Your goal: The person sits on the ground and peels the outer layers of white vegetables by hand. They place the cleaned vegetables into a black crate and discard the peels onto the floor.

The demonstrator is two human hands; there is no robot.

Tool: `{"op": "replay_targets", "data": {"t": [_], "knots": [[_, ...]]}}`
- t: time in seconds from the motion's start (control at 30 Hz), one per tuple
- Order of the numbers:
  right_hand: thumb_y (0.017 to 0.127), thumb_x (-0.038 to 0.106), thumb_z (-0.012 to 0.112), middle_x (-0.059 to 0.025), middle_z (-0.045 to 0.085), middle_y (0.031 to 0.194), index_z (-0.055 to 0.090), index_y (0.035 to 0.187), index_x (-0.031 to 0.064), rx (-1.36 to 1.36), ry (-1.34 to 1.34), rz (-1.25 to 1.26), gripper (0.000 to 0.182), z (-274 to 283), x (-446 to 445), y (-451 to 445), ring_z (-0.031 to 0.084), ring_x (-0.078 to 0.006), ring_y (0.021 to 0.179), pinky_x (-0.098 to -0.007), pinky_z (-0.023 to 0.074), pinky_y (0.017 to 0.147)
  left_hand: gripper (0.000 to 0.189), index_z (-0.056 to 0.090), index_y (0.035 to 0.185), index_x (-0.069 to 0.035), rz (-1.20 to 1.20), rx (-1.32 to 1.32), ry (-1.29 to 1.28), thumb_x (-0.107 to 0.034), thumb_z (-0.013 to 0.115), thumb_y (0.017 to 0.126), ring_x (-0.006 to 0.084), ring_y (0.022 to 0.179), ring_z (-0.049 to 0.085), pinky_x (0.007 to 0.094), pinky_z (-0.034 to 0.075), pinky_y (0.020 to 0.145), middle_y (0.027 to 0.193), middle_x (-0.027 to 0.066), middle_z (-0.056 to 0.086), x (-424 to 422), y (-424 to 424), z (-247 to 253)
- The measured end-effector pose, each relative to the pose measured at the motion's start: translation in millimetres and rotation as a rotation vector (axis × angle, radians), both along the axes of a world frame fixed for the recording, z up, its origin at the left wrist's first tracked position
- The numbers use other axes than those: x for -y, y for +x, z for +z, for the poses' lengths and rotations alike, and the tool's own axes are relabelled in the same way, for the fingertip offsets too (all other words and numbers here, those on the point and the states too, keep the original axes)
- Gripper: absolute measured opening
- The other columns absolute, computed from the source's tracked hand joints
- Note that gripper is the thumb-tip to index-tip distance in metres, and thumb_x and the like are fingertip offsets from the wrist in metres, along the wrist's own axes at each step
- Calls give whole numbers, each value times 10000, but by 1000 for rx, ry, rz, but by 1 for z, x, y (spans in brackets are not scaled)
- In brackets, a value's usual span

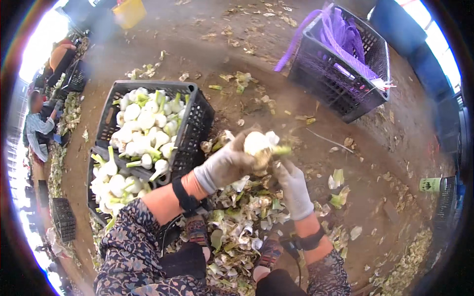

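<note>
My left hand (pixel 233 162), in a soiled white knit glove, holds a white garlic bulb (pixel 256 142) with a short green stem pointing right. Loose brownish outer skin (pixel 262 160) hangs from the underside of the bulb. Just below the stem is my right hand (pixel 294 187), also gloved, its fingers bent close to that skin. Blur hides whether they pinch it. On the ground between my feet lies a heap of garlic peelings (pixel 244 229). To the left, trimmed garlic bulbs (pixel 142 118) fill a black plastic crate (pixel 194 122), with more garlic (pixel 116 185) in a second crate (pixel 90 181).
A black crate (pixel 326 96) holding purple mesh bags (pixel 344 37) stands at the upper right. Peel scraps litter the dirt floor (pixel 237 63). At far left, a person (pixel 39 122) sits near other crates. A yellow container (pixel 129 14) stands at the top.
</note>
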State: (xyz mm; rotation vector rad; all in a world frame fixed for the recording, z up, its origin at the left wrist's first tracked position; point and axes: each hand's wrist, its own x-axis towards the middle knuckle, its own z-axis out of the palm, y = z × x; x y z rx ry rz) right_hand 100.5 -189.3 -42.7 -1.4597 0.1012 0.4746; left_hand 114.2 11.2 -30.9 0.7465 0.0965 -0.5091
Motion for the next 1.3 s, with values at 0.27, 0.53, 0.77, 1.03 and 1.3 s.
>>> {"op": "replay_targets", "data": {"t": [0.27,0.53,0.77,1.03,1.3], "knots": [[911,27,547,-62,636,971,431,1414,-18,183,-31,-23,519,27,-38,-51,585,-117,831,-249,484,747,906,305,1454,-92,138,42,316,-281,829,740,160,1146,536,319,491,941,1289,80,501,-9,-105,13],[885,62,530,7,601,786,554,1283,-30,-219,177,237,409,56,-49,-97,485,-30,621,-193,386,517,957,221,1475,2,210,228,646,-309,786,767,157,1150,498,307,408,1004,1279,106,493,-24,-174,2],[855,61,554,-5,649,746,618,1229,27,433,-374,467,381,25,-43,-91,549,-87,624,-300,474,600,963,182,1499,-7,158,229,618,-283,768,786,166,1164,500,308,410,1005,1293,112,499,-34,-187,-6],[919,183,657,37,649,855,646,1168,22,-37,-23,329,297,32,-33,-81,518,-41,657,-223,429,564,1093,104,1526,-16,169,297,583,-391,802,772,172,1153,522,317,441,983,1327,143,494,-38,-183,-24],[912,205,671,-14,657,788,675,1015,-26,-90,162,186,253,3,-63,-106,528,-55,524,-209,404,456,817,310,1469,-67,13,-90,211,-614,515,897,188,1102,564,320,493,887,1336,131,520,-51,-187,-28]]}}
